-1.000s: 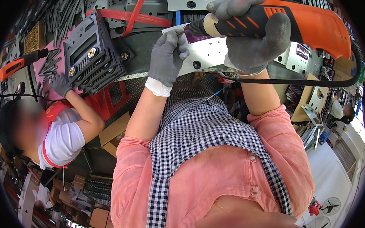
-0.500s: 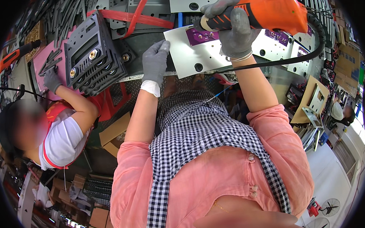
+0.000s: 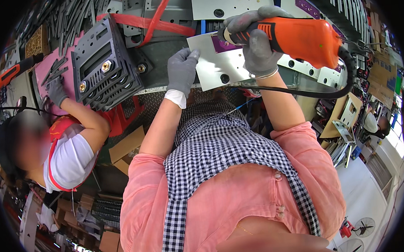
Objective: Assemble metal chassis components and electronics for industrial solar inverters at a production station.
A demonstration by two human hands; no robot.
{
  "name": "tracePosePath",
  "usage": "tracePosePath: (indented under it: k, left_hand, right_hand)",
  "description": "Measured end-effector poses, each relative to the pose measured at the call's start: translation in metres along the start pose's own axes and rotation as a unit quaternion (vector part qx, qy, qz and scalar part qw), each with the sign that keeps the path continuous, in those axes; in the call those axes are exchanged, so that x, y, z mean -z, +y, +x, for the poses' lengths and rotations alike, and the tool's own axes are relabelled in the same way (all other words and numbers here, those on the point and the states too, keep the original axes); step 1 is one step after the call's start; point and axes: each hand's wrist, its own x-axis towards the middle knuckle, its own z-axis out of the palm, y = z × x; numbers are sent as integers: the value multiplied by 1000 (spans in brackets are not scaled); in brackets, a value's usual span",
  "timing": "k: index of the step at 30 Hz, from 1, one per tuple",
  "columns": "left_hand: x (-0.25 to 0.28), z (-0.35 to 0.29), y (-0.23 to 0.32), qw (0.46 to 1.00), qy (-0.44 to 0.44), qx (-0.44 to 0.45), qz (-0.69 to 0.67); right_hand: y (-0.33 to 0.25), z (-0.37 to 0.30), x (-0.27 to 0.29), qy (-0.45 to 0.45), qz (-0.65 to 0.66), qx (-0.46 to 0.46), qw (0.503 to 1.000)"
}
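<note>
One bench is crowded around a panel; a driver is gripped above by the right hand, the left hand unclear in grip.

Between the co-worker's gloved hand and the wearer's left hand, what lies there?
The head view shows a stack of dark slotted plates, a brass-coloured fitting just right of it, then dark bench top before the left hand.

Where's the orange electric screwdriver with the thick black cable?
The electric screwdriver is at upper right in the head view, in your right hand, its front end over the purple circuit board on the white panel nearest your left hand.
</note>
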Motion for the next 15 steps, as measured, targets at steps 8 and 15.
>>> tracePosePath:
  k: [8,15]
  left_hand:
    - [6,9,-15,998,-23,-13,59]
    - [18,-1,41,998,-13,-27,52]
  right_hand:
    - [-5,22,-11,73,-94,-83,989]
    - [-68,33,49,96,-35,5,995]
